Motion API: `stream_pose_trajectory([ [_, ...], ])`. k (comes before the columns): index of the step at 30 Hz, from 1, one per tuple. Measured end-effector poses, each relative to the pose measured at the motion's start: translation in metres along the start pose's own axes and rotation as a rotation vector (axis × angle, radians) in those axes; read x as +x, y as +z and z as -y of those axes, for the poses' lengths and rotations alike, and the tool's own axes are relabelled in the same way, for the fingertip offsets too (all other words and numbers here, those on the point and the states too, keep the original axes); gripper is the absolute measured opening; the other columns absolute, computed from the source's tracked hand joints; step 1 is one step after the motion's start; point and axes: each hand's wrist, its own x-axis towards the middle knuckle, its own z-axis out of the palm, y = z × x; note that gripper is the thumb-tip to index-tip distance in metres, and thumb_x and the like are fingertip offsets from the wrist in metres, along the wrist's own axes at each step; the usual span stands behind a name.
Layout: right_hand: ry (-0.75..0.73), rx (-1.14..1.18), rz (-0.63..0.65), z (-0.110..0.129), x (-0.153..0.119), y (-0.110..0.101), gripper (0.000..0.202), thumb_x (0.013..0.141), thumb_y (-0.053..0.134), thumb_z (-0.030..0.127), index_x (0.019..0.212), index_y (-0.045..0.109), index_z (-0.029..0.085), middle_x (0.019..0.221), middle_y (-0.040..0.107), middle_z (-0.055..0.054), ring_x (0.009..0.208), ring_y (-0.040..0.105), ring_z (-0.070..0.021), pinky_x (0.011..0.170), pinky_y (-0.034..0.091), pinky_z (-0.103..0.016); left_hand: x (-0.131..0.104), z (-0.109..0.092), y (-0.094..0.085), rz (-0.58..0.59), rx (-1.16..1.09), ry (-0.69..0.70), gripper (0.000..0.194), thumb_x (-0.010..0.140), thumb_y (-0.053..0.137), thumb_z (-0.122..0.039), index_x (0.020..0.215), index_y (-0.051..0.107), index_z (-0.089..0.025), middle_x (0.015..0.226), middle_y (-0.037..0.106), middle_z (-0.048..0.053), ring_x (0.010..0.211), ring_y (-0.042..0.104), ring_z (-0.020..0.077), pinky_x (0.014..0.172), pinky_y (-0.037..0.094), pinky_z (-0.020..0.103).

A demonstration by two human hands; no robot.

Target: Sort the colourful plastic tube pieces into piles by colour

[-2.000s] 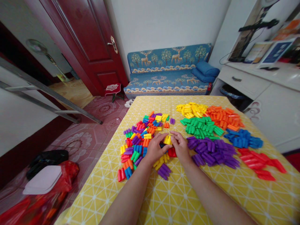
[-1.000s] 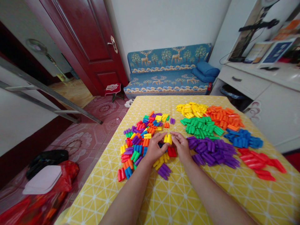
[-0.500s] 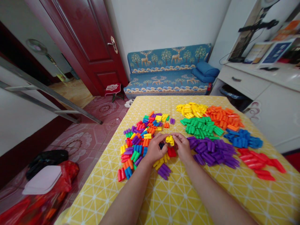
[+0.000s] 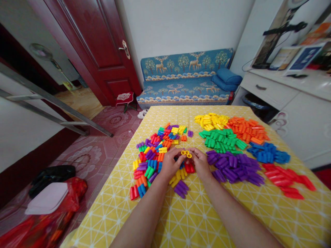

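Between both hands, above the near middle of the table, is a yellow plastic tube piece (image 4: 186,154) with three round open ends facing me. My left hand (image 4: 172,162) pinches it from the left with thumb and fingertips. From the right, my right hand (image 4: 200,161) grips its other side, fingers closed. Below them lie a red tube piece (image 4: 190,168), several yellow ones (image 4: 178,176) and purple ones (image 4: 181,188). A mixed-colour heap (image 4: 152,155) spreads left of my left hand. The purple pile (image 4: 236,166) is just right of my right hand.
More single-colour piles lie on the right: green (image 4: 222,140), yellow (image 4: 211,120), orange (image 4: 247,129), blue (image 4: 269,152) and red (image 4: 287,179). A patterned yellow cloth (image 4: 196,220) covers the table. Beyond are a blue sofa (image 4: 178,84) and, at right, a white cabinet (image 4: 297,117).
The yellow tube piece has been turned in my fingers, so its open ends now face me. Both hands stay at nearly the same place; the piles look unchanged.
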Motion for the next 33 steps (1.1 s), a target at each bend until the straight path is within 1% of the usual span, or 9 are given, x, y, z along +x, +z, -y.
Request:
stream_pose_trajectory([
  [7,0.003,-0.021,-0.008,0.0011,-0.0009,0.001,0.032,0.074,0.069,0.05,0.087,0.065,0.02,0.065,0.063,0.002,0.049,0.055,-0.0114,0.046,0.043,-0.023,0.0006,0.0016,0.0004,-0.019,0.006,0.027,0.02,0.085,0.064,-0.024,0.102,0.071,-0.017,0.083,0.066,0.005,0.073,0.059,0.0146,0.068,0.049,0.026],
  [13,0.008,-0.013,-0.011,0.004,-0.0038,0.0016,0.031,0.074,0.07,0.048,0.09,0.066,0.021,0.069,0.064,0.002,0.051,0.055,-0.0099,0.048,0.045,-0.022,0.0004,0.0061,0.0017,-0.036,0.004,0.064,0.029,0.079,0.06,-0.007,0.104,0.07,-0.019,0.087,0.068,0.005,0.076,0.06,0.0146,0.068,0.048,0.025],
  [16,-0.012,0.0,-0.038,0.0051,-0.0036,0.0014,0.032,0.072,0.072,0.045,0.091,0.066,0.02,0.068,0.064,0.002,0.052,0.055,-0.0102,0.048,0.044,-0.021,0.0007,0.0058,0.0016,-0.029,0.002,0.075,0.034,0.076,0.06,-0.004,0.105,0.07,-0.019,0.09,0.068,0.005,0.078,0.06,0.0148,0.069,0.048,0.026],
  [18,-0.023,0.018,-0.061,0.0044,-0.0024,0.0005,0.032,0.072,0.073,0.045,0.091,0.066,0.02,0.071,0.066,0.001,0.055,0.056,-0.0112,0.049,0.045,-0.022,0.0008,0.0044,0.0014,-0.024,-0.007,0.079,0.032,0.077,0.062,-0.006,0.105,0.07,-0.019,0.09,0.068,0.005,0.076,0.06,0.0143,0.069,0.048,0.026],
  [21,-0.019,0.035,-0.078,0.0019,-0.0005,-0.001,0.031,0.074,0.072,0.045,0.092,0.066,0.021,0.077,0.067,0.0,0.058,0.057,-0.0117,0.051,0.045,-0.023,0.001,0.0019,0.0008,-0.016,-0.031,0.061,0.023,0.081,0.066,-0.018,0.103,0.07,-0.018,0.086,0.067,0.005,0.073,0.059,0.0138,0.067,0.048,0.025],
  [24,-0.014,0.015,-0.046,-0.0003,-0.0002,-0.0018,0.03,0.075,0.07,0.045,0.092,0.065,0.021,0.073,0.065,0.001,0.055,0.055,-0.0111,0.05,0.044,-0.023,0.0011,0.0003,0.0004,-0.053,-0.038,0.025,0.016,0.084,0.065,-0.028,0.092,0.071,-0.015,0.08,0.064,0.005,0.072,0.058,0.0143,0.064,0.047,0.025],
  [26,-0.033,-0.01,-0.019,-0.0007,-0.0009,-0.0018,0.03,0.078,0.067,0.047,0.092,0.065,0.02,0.065,0.061,0.002,0.053,0.054,-0.0112,0.05,0.043,-0.023,0.001,0.0002,0.0004,-0.082,-0.043,-0.008,0.017,0.084,0.064,-0.03,0.088,0.071,-0.014,0.08,0.064,0.005,0.07,0.057,0.0139,0.063,0.046,0.024],
  [28,-0.063,-0.032,0.0,-0.0003,-0.0019,-0.0017,0.031,0.082,0.062,0.049,0.093,0.065,0.02,0.061,0.059,0.003,0.054,0.054,-0.0113,0.051,0.043,-0.022,0.0008,0.0003,0.0008,-0.09,-0.046,-0.042,0.018,0.084,0.064,-0.029,0.091,0.071,-0.014,0.08,0.065,0.004,0.067,0.057,0.0131,0.061,0.046,0.023],
  [33,-0.112,-0.092,0.018,0.0012,-0.0033,-0.0016,0.036,0.086,0.056,0.053,0.098,0.065,0.02,0.065,0.062,0.001,0.058,0.057,-0.0118,0.055,0.046,-0.023,-0.0002,0.001,0.0031,-0.101,-0.013,-0.082,0.02,0.082,0.065,-0.028,0.096,0.07,-0.014,0.068,0.063,0.0,0.059,0.053,0.0111,0.057,0.044,0.022],
])
